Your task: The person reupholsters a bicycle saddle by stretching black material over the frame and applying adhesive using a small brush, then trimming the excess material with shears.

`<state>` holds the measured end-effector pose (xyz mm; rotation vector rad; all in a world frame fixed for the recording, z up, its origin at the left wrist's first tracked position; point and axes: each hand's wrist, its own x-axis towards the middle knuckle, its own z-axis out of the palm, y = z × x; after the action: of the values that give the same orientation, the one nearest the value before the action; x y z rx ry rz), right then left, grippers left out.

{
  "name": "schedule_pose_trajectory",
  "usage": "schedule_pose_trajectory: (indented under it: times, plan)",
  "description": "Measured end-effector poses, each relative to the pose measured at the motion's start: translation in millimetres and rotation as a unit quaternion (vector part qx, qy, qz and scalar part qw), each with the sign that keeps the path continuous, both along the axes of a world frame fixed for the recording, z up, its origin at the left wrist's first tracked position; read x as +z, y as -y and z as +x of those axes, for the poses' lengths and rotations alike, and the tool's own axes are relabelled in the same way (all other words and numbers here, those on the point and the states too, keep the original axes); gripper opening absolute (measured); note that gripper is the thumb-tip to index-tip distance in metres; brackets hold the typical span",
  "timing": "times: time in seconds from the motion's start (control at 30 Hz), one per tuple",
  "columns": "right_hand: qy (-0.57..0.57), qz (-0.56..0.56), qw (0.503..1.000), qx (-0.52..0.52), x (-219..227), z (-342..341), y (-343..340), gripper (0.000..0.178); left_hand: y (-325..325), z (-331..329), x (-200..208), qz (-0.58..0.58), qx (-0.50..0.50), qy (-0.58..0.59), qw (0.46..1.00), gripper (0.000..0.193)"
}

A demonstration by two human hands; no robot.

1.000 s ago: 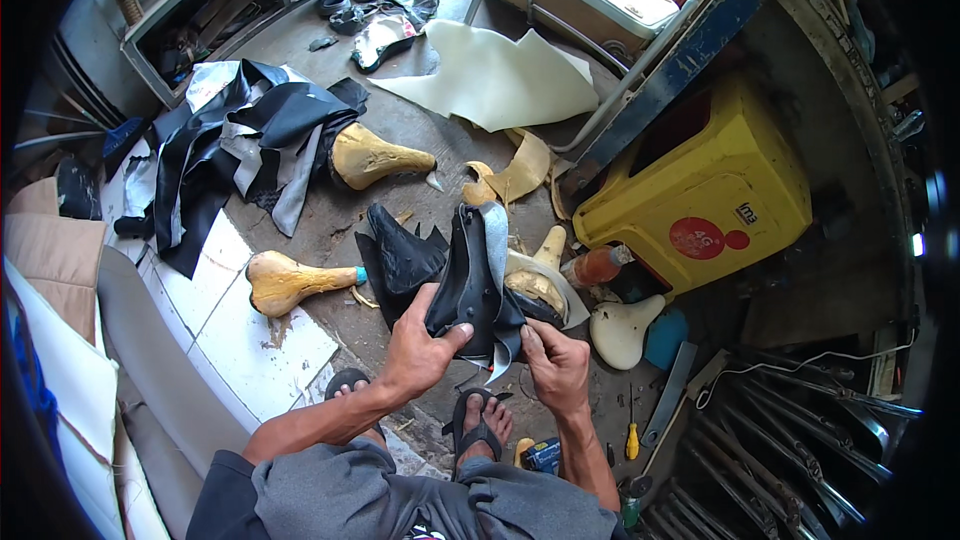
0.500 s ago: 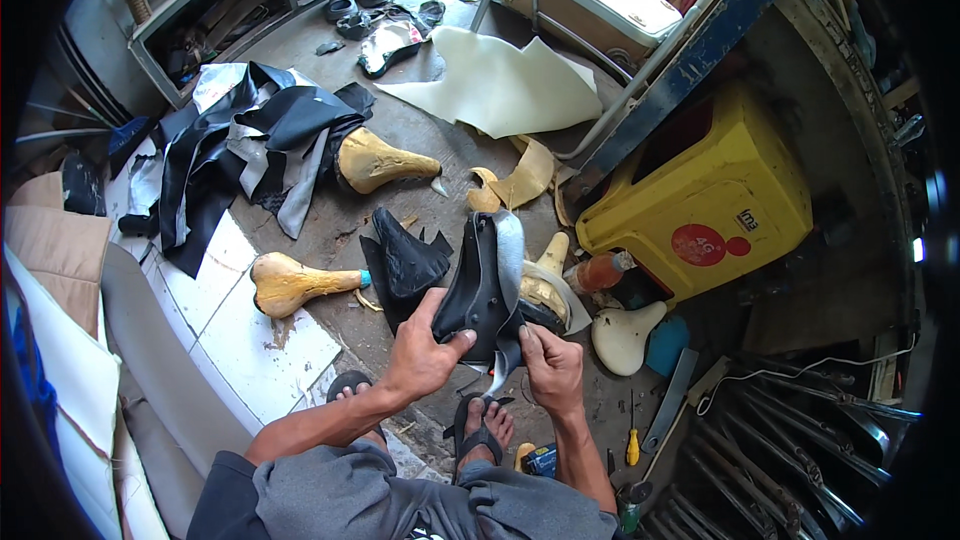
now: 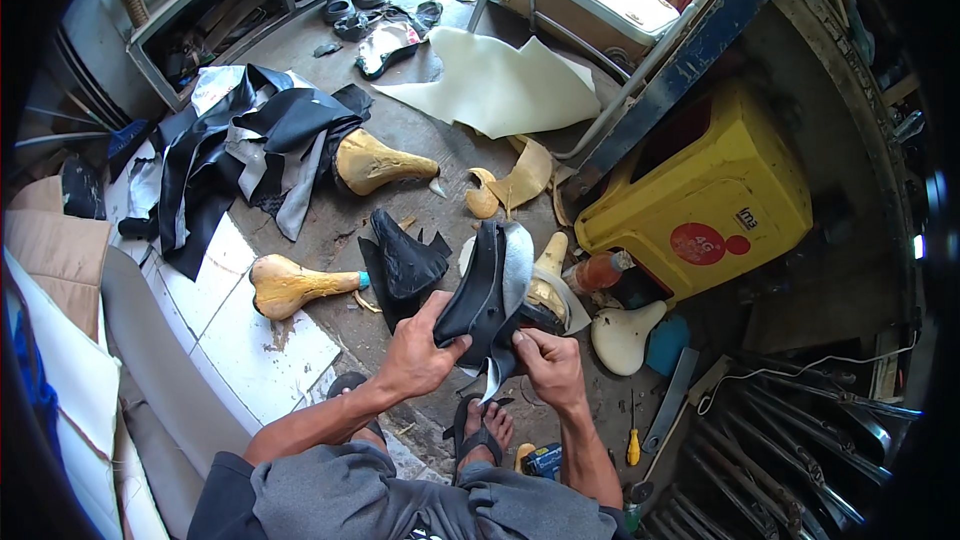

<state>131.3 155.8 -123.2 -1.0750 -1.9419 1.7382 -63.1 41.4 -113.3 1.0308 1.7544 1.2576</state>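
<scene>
Black sheet scraps (image 3: 262, 122) are lying heaped, then a yellow foam saddle core (image 3: 282, 285) is resting partly on white tiles (image 3: 225, 340). The left hand (image 3: 420, 352) is gripping a black bicycle saddle (image 3: 468, 302), thumb on top, holding it above the floor in front of the person. The right hand (image 3: 553, 368) is pinching the saddle's grey-backed black cover (image 3: 516, 265) between thumb and fingers. Beyond, a cream saddle (image 3: 620, 338) is lying near a yellow plastic box-shaped stool (image 3: 730, 185).

The grey floor (image 3: 290, 55) carries a cream sheet (image 3: 490, 85), a black scrap (image 3: 407, 258), a white saddle-shaped piece (image 3: 622, 338), a yellow-handled screwdriver (image 3: 633, 448) and, probably, a tipped yellow stool (image 3: 725, 185).
</scene>
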Motion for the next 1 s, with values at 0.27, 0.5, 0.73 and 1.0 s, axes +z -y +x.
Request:
schedule_pose_trajectory:
  times: [0.27, 0.5, 0.73, 1.0]
  plan:
    - [0.025, 0.100, 0.994, -0.024, -5.5, -6.2, 6.7, 0.025, 0.5, 8.0, -13.8, 0.031, 0.042, -0.086, 0.995, 0.050]
    - [0.014, 0.151, 0.985, -0.087, -4.0, -15.4, 14.7, 0.026, -1.4, 14.1, 5.2, 0.124, -0.082, -0.339, 0.929, 0.052]
    - [-0.005, 0.117, 0.989, -0.095, -13.2, -15.7, 20.6, 0.026, -4.2, 23.4, -2.5, 0.097, -0.032, -0.339, 0.935, 0.024]
    - [-0.122, -0.211, 0.968, -0.064, -13.7, -3.3, 14.7, 0.031, -4.8, 18.8, 1.1, 0.110, -0.005, -0.323, 0.940, 0.014]
